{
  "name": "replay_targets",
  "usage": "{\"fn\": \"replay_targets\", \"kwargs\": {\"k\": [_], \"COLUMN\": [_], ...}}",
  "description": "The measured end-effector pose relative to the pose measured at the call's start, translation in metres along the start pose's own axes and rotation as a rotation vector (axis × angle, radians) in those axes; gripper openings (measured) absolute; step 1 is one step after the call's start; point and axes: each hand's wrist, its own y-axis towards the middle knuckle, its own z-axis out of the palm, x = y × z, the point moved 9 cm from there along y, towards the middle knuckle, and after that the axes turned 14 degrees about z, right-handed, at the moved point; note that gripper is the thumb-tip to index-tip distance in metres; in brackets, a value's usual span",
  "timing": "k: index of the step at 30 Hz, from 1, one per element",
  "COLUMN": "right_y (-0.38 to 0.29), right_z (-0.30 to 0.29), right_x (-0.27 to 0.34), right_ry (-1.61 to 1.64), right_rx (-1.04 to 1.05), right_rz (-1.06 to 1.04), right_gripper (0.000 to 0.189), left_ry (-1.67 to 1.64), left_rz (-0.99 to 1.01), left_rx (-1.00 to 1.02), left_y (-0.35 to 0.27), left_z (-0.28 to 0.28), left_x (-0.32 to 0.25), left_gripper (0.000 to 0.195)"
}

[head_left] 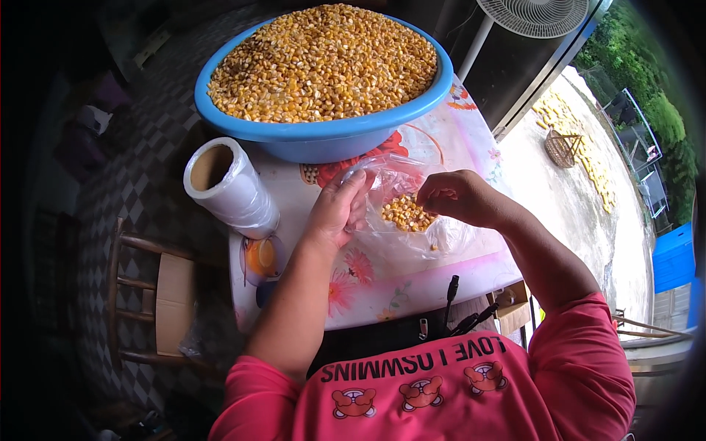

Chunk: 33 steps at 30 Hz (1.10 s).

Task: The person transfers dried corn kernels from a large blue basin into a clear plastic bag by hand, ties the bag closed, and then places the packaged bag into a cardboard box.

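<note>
A clear plastic bag [380,234] lies on the table in front of me with a small heap of yellow corn kernels [405,214] inside. My left hand [343,205] pinches the bag's left edge between thumb and fingers. Over the right side of the bag, my right hand [460,197] is bent at the wrist with its fingers curled down close to the kernels. Its fingertips are partly hidden, so whether they grip anything does not show. Beyond both hands stands a wide blue plastic basin [325,132], heaped with loose corn kernels [325,66].
A roll of clear plastic bags [237,190] stands at the table's left edge. The table [419,275] has a flowered cover. A wooden chair [135,300] is at left, a fan [535,16] at the far right. Outside, a basket [561,149] sits near spread corn cobs [598,179].
</note>
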Motion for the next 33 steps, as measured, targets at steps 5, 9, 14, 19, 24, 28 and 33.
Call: {"fn": "replay_targets", "kwargs": {"k": [5,9,14,19,24,28,33], "right_y": [-0.015,-0.008,0.05,0.096,0.113,0.121,0.119], "right_z": [-0.018,-0.072,-0.111,-0.075,-0.05,-0.05,-0.053], "right_x": [0.013,0.067,0.092,0.094,0.109,0.104,0.106], "right_ry": [0.006,0.025,-0.39,-0.634,-0.704,-0.637,-0.576], "right_rx": [-0.081,-0.329,-0.528,-0.255,-0.23,-0.186,-0.237], "right_rz": [-0.032,-0.176,-0.106,0.135,-0.025,-0.13,-0.236], "right_gripper": [0.01,0.009,0.024,0.039,0.034,0.024,0.016], "left_ry": [-0.04,-0.033,-0.038,-0.06,-0.067,-0.078,-0.06], "left_rz": [0.024,0.029,0.009,0.014,0.015,-0.001,-0.001], "left_rx": [0.0,0.054,0.039,0.084,0.081,0.105,0.071], "left_y": [-0.001,0.002,0.001,0.001,0.001,0.001,0.0], "left_z": [0.002,0.002,0.003,0.002,0.002,0.005,0.002], "left_x": [0.002,0.001,-0.001,0.0,0.0,0.002,0.0], "left_gripper": [0.015,0.018,0.021,0.021,0.02,0.021,0.022]}}
